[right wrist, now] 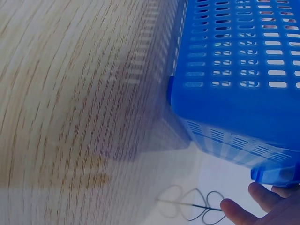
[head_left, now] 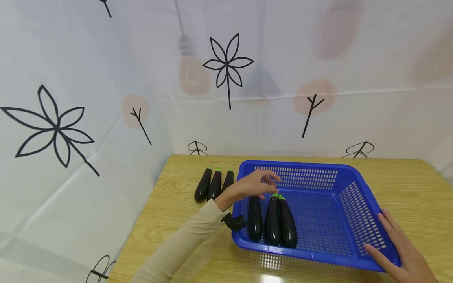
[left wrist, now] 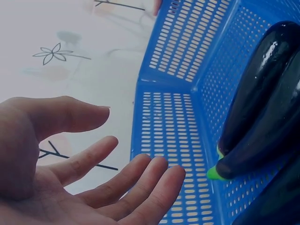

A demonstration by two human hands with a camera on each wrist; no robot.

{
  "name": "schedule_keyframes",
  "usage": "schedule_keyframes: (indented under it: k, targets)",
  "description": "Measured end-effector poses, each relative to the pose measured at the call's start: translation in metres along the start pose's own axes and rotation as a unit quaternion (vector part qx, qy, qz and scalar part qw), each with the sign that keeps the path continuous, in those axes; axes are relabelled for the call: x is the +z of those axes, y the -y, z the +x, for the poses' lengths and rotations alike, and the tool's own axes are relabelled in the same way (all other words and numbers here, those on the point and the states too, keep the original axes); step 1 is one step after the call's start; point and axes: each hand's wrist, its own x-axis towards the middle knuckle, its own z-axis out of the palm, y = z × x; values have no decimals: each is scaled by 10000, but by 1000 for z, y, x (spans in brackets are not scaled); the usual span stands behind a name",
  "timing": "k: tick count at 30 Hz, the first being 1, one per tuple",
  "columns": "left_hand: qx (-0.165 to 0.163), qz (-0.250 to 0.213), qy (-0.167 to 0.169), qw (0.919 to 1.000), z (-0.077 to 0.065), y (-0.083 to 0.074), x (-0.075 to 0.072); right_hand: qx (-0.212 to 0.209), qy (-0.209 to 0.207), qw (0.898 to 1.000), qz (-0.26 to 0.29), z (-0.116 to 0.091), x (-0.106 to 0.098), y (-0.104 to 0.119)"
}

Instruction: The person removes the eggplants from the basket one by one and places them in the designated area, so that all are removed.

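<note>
Left grip (head_left: 253,184), loosely spread, hangs near eggplants (head_left: 288,225); right grip (head_left: 407,253) rests straight-fingered on the blue basket (head_left: 320,220).

And there's the room: a broad stretch of the basket's (head_left: 348,175) floor, running from the eggplants (head_left: 272,222) inside to the right wall, reachable straight from above! The left end is tight, three eggplants lying there, only a thin slot between the first and the close pair. Over their green tips hangs the left hand (head_left: 256,183), blocking that drop, forearm barring the left rim. The right hand (head_left: 403,247) occupies the right rim towards the front. Outside, three more eggplants (head_left: 214,186) crowd the basket's left side; bare table (head_left: 170,204) opens left of them, until the cloth (head_left: 155,59) walls it off.
</note>
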Motion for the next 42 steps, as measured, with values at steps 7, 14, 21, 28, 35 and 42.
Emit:
schedule_keyframes:
  k: [7,14,21,28,35,42]
  targets:
    - [-96,-62,77,9999,8,0,10,115,44,9999,-43,1,-1,1]
    - [-326,-74,84,9994,17,5,22,93,49,9999,15,0,-1,0]
    - [-641,149,51,9978,29,13,38,149,92,9998,-25,1,-1,0]
    - [-871,350,54,9956,35,15,50,126,117,9998,110,1,-3,1]
    - [-1033,424,153,9936,41,11,56,156,114,9996,227,1,-4,3]
    - [-1212,806,488,9881,45,8,68,214,190,9993,221,1,-4,4]
